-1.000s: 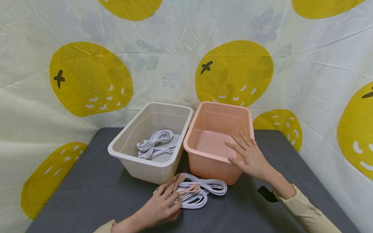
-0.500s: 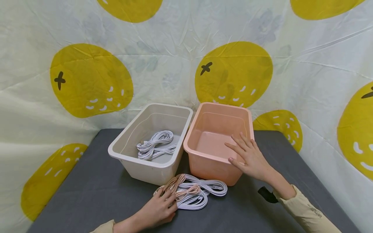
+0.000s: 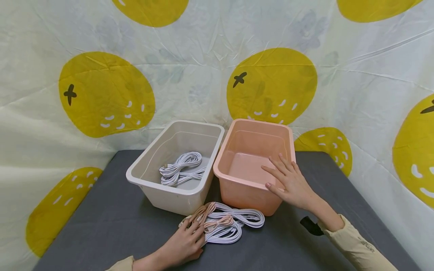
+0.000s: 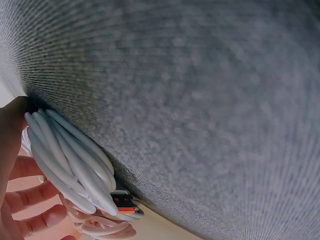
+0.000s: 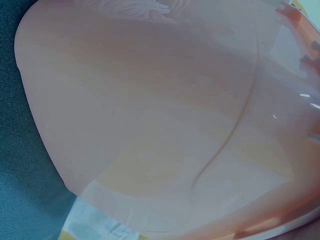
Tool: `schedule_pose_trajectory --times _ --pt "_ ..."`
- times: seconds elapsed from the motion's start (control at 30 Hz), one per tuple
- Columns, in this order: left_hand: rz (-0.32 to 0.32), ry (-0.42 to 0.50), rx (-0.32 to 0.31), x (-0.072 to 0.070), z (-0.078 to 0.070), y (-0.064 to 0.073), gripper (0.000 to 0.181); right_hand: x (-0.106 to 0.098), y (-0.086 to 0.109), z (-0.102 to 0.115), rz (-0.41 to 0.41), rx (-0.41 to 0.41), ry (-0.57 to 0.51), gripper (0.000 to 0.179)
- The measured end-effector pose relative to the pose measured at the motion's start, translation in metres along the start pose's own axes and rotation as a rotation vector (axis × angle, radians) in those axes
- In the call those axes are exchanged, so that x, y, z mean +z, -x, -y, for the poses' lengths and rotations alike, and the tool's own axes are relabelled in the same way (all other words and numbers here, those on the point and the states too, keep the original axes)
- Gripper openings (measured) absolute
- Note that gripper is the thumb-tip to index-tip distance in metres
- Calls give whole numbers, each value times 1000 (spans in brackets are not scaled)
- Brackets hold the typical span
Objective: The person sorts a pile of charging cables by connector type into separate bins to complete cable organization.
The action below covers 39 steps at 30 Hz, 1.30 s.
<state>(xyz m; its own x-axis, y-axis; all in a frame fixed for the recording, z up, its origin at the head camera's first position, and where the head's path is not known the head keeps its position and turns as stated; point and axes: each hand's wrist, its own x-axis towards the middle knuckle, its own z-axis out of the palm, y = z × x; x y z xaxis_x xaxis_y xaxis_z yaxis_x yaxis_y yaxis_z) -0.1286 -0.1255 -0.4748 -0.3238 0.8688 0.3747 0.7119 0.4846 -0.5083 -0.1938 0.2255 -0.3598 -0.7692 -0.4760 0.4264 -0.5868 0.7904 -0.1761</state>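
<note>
My left hand reaches over a pile of coiled cables in front of the tubs. In the left wrist view its thumb and fingers hold the end of a white cable coil, with a dark, orange-edged plug showing beside it. Against my fingertips lie a brown cable and a pale pink one, on top of white cables. My right hand, fingers spread, rests at the near right rim of the pink tub. That tub's wall fills the right wrist view.
A cream tub stands left of the pink one, with white coiled cables inside. Both stand on a dark grey table. A small black object lies below my right wrist. Behind hangs a fruit-patterned cloth.
My left hand has shifted slightly left and toward me over the cables, uncovering a little more of the white coil. My right hand stays at the pink tub's rim.
</note>
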Motion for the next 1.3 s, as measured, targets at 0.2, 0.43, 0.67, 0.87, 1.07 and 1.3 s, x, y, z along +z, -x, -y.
schedule_pose_trajectory --times 0.2,0.43,0.67,0.87,1.07,1.3 --pt "26 68 -87 0 -3 0 37 0 -1 1 -3 -11 8 52" --pt "30 85 -126 1 -6 1 36 -1 -2 1 -3 -11 12 52" --pt "43 49 -142 1 -8 1 40 -1 -3 1 -3 -5 14 51" --pt "37 50 -159 1 -11 0 37 -1 -2 0 -4 -8 14 51" --pt "28 56 -173 2 -13 -1 28 0 -1 -1 -10 -14 12 51" --pt "35 70 -188 -2 -13 -2 26 1 0 -1 -6 -10 10 51"
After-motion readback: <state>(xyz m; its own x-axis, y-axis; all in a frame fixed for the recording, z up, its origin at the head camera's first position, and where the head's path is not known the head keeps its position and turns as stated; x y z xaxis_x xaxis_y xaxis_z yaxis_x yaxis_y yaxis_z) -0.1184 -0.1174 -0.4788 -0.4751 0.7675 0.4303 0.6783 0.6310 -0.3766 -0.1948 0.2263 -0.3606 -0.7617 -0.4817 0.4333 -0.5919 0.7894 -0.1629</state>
